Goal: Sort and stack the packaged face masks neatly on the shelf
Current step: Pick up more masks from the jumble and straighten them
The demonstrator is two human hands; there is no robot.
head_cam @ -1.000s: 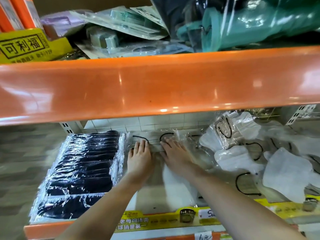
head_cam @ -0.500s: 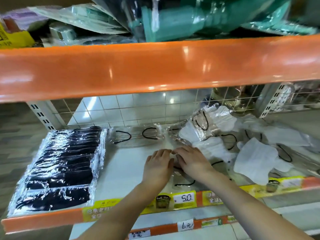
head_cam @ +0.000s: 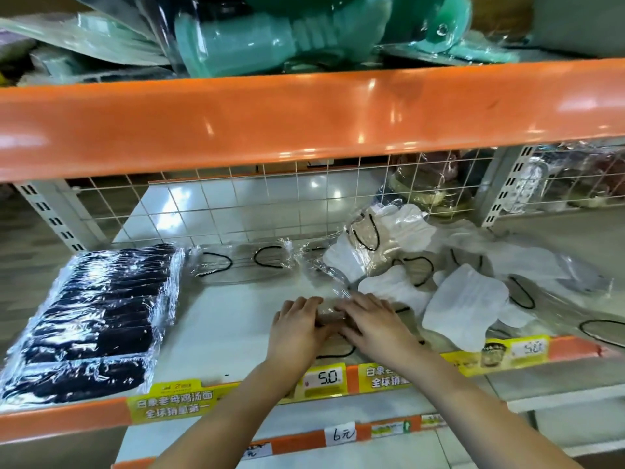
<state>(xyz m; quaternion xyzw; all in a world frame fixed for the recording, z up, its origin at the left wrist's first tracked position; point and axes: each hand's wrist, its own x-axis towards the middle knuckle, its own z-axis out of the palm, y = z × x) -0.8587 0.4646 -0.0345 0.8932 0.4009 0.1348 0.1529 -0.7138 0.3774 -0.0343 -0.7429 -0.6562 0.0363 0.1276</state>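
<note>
- At the left of the frame, a neat row of black masks in clear wrap (head_cam: 91,319) lies overlapped on the white shelf (head_cam: 220,319), running from the wire-grid back panel (head_cam: 236,204) down to the orange front edge.
- Just right of that row, at the back, two clear packets with black ear loops (head_cam: 240,262) lie flat against the grid.
- In the lower centre, my left hand (head_cam: 297,330) rests palm down on a clear mask packet (head_cam: 333,313), fingers nearly straight and together.
- My right hand (head_cam: 375,328) lies beside it, fingers flat on the same packet; I cannot tell whether either thumb hooks under it.
- Below my wrists, a yellow price strip (head_cam: 324,379) reads 5.0.
- To the right, a loose heap of white masks (head_cam: 463,306) sprawls over the shelf, crowding my right hand.
- Across the top, the orange upper shelf beam (head_cam: 304,120) carries teal packaged goods (head_cam: 270,38).
</note>
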